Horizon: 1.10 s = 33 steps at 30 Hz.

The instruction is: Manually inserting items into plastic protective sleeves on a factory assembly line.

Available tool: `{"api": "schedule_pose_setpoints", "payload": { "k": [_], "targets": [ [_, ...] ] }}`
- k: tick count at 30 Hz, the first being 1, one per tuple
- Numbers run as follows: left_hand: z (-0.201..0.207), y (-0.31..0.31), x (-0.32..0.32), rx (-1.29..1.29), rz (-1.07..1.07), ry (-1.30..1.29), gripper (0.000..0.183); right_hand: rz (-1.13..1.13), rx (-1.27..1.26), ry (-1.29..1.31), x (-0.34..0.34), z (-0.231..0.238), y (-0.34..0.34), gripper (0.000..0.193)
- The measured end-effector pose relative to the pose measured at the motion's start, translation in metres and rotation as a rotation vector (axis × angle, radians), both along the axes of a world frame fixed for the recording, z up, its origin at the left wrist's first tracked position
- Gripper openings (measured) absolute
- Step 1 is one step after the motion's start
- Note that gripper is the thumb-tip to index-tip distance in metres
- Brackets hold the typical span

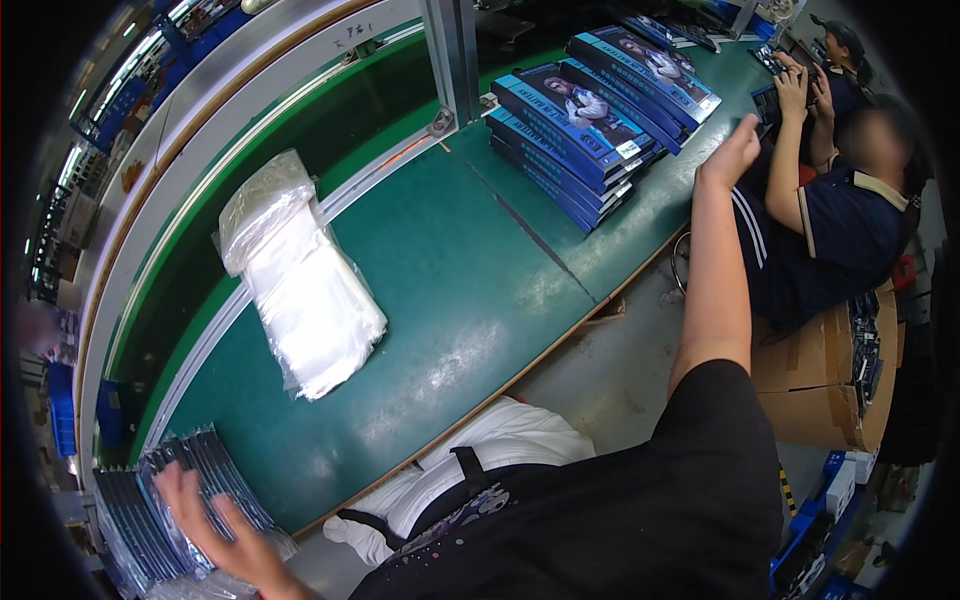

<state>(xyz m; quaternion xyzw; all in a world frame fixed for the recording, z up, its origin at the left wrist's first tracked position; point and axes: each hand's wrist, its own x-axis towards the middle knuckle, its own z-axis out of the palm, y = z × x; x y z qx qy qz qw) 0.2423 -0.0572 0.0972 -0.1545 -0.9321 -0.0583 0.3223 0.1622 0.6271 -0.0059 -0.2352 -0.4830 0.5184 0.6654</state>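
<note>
My left hand (222, 530) is open, fingers spread, over a row of thin dark flat packs in clear plastic (190, 485) at the table's lower left end. Whether it touches them I cannot tell. My right arm stretches far to the right. There my right hand (733, 157) is closed beside a small dark flat thing (765, 103); what lies in its fingers is mostly hidden. A pile of clear plastic bags (315, 310) lies mid-table. Beyond it stand stacks of blue printed boxes (570, 130).
The green table (440, 290) has a metal post (455, 60) at its far edge. At right sits a co-worker (850, 220) with raised hands, another person (840, 50) behind. An open cardboard box (820, 370) with dark packs stands below them. Blue bins (805, 520) are lower right.
</note>
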Motion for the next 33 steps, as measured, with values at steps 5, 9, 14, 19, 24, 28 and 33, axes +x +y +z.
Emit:
{"api": "schedule_pose_setpoints", "payload": {
  "k": [5,9,14,19,24,28,33],
  "targets": [
    [-0.069,0.042,-0.014,0.180,-0.115,-0.364,0.037,0.201,-0.120,-0.228,-0.026,-0.040,0.086,0.081],
    [-0.108,0.055,-0.012,0.216,-0.081,-0.458,0.049,0.546,-0.363,0.007,-0.055,-0.041,0.101,0.065],
    [-0.102,0.060,-0.012,0.101,-0.089,-0.503,0.047,0.397,-0.314,0.044,-0.056,-0.040,0.082,0.056],
    [-0.107,0.056,-0.010,0.129,-0.097,-0.472,0.048,0.318,-0.205,0.015,-0.047,-0.030,0.037,0.054],
    [-0.111,0.052,-0.012,0.197,-0.161,-0.415,0.045,0.528,-0.279,0.058,-0.043,-0.043,0.025,0.052],
    [-0.109,0.050,-0.008,0.217,-0.179,-0.364,0.041,0.483,-0.262,-0.017,-0.038,-0.033,-0.024,0.054],
    [-0.108,0.045,-0.020,0.344,-0.187,-0.322,0.042,0.425,-0.250,-0.171,-0.029,-0.041,-0.047,0.071]
  ]
}}
